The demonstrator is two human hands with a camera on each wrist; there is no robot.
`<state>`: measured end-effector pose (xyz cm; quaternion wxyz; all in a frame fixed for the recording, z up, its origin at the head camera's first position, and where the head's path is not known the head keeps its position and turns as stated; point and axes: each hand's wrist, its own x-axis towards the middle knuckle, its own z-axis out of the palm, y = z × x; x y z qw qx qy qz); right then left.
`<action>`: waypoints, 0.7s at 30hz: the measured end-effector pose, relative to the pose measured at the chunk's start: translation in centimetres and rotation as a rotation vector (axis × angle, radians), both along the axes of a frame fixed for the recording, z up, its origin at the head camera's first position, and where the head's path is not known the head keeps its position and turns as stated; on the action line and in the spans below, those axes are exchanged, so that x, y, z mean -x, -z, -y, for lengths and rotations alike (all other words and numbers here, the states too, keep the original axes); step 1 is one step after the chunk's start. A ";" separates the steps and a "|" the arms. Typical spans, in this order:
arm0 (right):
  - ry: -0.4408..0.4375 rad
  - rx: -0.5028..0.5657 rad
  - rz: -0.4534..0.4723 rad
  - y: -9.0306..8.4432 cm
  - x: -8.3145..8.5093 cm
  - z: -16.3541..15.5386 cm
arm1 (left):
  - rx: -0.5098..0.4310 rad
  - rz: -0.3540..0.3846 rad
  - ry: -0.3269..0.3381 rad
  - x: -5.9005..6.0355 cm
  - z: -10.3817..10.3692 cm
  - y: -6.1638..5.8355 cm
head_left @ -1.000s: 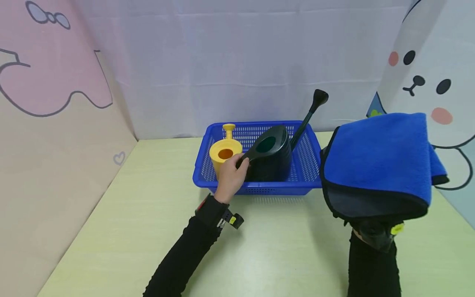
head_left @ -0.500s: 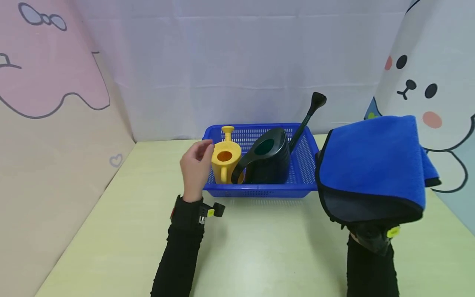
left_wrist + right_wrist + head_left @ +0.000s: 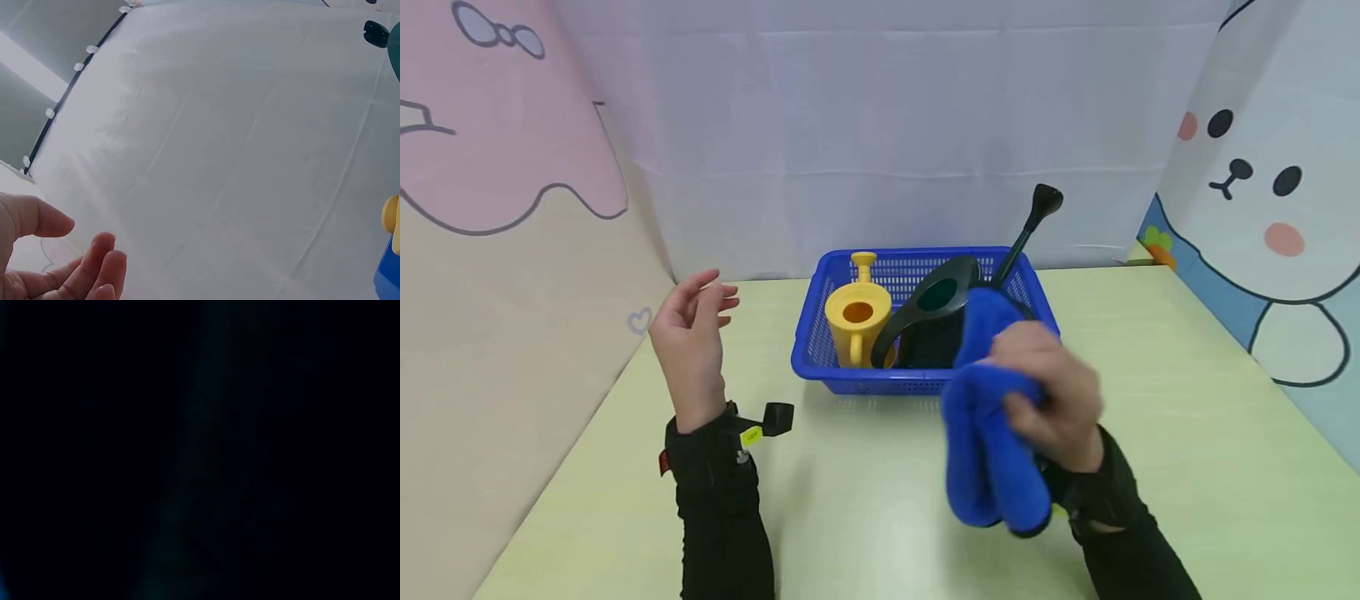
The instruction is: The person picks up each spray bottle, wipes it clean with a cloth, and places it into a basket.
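Blue plush microfibre cloth (image 3: 988,417), bunched into a thick roll, sits at lower centre-right of the head view, clasped by the right hand (image 3: 1052,396) with fingers curled round it; its upper end overlaps the front right corner of the blue perforated plastic basket (image 3: 850,379). The left hand (image 3: 688,342), at centre-left, is raised above the pale green desk (image 3: 865,500), fingers loosely spread, grasping nothing, well apart from the basket. Inside the basket stand a small yellow plastic watering can (image 3: 856,329) on the left and a dark green plastic watering can (image 3: 936,321) beside it, its long spout rising past the rear rim. The right wrist view is dark.
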<state>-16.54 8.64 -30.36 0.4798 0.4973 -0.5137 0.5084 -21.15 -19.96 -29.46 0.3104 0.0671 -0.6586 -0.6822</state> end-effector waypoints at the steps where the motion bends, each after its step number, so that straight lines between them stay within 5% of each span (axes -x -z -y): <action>1: 0.044 -0.211 -0.033 0.9 0.1 0.6 | -0.012 -0.009 0.001 -0.1 0.0 -0.1; 6: 0.326 -1.129 0.047 4.9 -0.1 4.0 | -0.004 -0.026 0.013 -0.4 -0.4 -0.2; 8: 0.362 -1.384 0.148 6.0 -0.1 4.6 | 0.009 -0.029 0.023 -0.5 -0.5 -0.1; 10: 0.345 -1.521 0.276 6.6 0.0 4.7 | 0.014 -0.037 0.031 -0.5 -0.7 -0.1; 14: 0.290 -1.496 0.458 5.9 0.8 3.4 | 0.047 -0.044 0.034 -0.5 -0.8 -0.1; 21: 0.354 -1.227 0.496 2.8 2.2 -1.5 | 0.153 -0.017 0.032 -0.8 -1.0 0.2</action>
